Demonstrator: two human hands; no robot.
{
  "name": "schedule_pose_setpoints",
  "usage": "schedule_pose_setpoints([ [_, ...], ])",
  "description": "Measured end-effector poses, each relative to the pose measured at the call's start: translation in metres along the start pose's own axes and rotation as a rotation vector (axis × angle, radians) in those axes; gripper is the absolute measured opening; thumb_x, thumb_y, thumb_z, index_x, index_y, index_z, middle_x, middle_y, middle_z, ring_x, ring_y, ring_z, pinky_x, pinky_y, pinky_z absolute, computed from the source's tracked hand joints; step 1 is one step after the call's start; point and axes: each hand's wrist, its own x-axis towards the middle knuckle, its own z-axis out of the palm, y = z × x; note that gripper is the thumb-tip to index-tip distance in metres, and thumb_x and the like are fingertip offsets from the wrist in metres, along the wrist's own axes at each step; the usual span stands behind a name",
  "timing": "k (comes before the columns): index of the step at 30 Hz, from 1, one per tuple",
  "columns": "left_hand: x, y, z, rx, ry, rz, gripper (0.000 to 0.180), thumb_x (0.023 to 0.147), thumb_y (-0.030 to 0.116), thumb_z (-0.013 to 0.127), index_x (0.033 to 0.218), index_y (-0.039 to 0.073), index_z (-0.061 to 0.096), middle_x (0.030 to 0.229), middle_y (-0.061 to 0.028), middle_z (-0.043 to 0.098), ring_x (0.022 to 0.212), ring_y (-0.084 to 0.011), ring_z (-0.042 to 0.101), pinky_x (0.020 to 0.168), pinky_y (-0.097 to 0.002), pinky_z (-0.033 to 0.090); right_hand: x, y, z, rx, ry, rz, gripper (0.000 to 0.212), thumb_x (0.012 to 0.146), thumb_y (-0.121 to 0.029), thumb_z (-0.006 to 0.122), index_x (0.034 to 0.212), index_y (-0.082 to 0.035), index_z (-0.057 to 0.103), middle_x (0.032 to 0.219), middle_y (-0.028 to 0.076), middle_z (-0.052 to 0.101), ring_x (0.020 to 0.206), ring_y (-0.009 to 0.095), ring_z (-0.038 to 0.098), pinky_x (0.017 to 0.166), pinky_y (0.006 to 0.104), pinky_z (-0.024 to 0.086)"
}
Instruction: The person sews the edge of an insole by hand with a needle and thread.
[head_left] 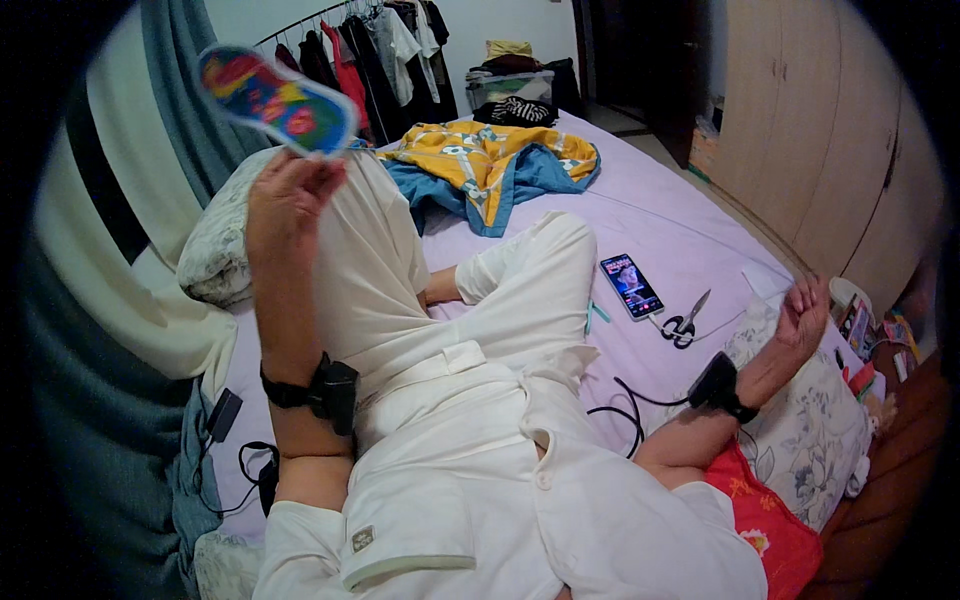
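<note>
1. The left hand [285, 195] is raised high at the upper left, fingers closed in a pinch on the lower edge of a colourful shoe insole [275, 100].
2. The insole is blue-rimmed with red, yellow and green patches. Its long axis runs from the upper left down to the right; one rounded end points toward the upper-left corner, and the other, lower end sits just above the fingers, toward the clothes rail [320, 20].
3. The insole is held in the air, above the pillow [215, 250] and clear of the bed.
4. The right hand [803, 315] is lifted at the right side, fingers loosely curled toward the palm; whether it holds anything cannot be told.
5. Each wrist carries a black strap-on device; the left one [330, 390] lies on the forearm, and the right one [718, 385] has a black cable [625, 410] running from it.
6. On the lilac bedsheet [660, 220] lie a smartphone [631, 286] with a lit screen and, just beside it to the right, a pair of scissors [686, 322].
7. A yellow-and-blue garment [490, 165] lies crumpled farther up the bed.
8. A floral cushion [815, 430] sits under the right forearm.
</note>
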Motion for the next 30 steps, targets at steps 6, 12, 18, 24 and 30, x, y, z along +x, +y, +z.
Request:
schedule_pose_setpoints([
  [6,-0.017,-0.015,0.046,0.075,-0.133,-0.139,0.016,0.078,0.000,0.052,0.094,-0.002,0.056,0.086,-0.0113,0.061,0.072,-0.0161,0.061,0.071,-0.0291,0.052,-0.017,0.036,0.042,-0.364,0.174,-0.295,0.011,0.089,-0.018,0.048,0.088,-0.009,0.042,0.057,-0.001,0.039,0.047,0.009,0.040,0.036,0.0195,0.030],
  [12,-0.039,-0.055,0.084,0.037,-0.331,-0.351,0.021,0.078,0.004,0.057,0.097,-0.003,0.055,0.086,-0.0104,0.061,0.074,-0.0177,0.063,0.069,-0.0300,0.053,-0.103,0.096,0.149,-0.706,-0.369,-0.052,0.013,0.091,-0.015,0.043,0.101,-0.007,0.048,0.059,0.002,0.048,0.044,0.009,0.046,0.037,0.0221,0.039],
  [18,-0.050,-0.058,0.100,0.063,-0.377,-0.425,0.018,0.077,-0.001,0.058,0.094,-0.005,0.056,0.087,-0.0120,0.061,0.075,-0.0169,0.062,0.070,-0.0278,0.052,-0.159,0.116,0.180,-1.051,-0.870,-0.261,0.022,0.073,0.005,0.054,0.095,0.001,0.057,0.074,0.015,0.059,0.060,0.024,0.058,0.054,0.0321,0.045],
  [24,-0.053,-0.061,0.100,0.116,-0.426,-0.395,0.021,0.076,0.004,0.062,0.096,-0.002,0.057,0.087,-0.0092,0.062,0.075,-0.0155,0.061,0.071,-0.0286,0.051,-0.163,0.115,0.180,-1.142,-0.924,-0.316,0.021,0.073,0.003,0.056,0.093,0.001,0.057,0.077,0.017,0.061,0.064,0.028,0.060,0.055,0.0334,0.047],
  [30,-0.054,-0.061,0.099,0.075,-0.462,-0.386,0.020,0.075,0.005,0.063,0.093,-0.001,0.058,0.085,-0.0083,0.062,0.075,-0.0143,0.061,0.071,-0.0274,0.050,-0.166,0.113,0.181,-1.092,-0.899,-0.303,0.019,0.072,0.005,0.056,0.091,0.002,0.060,0.072,0.014,0.061,0.051,0.016,0.052,0.046,0.0257,0.040],
])
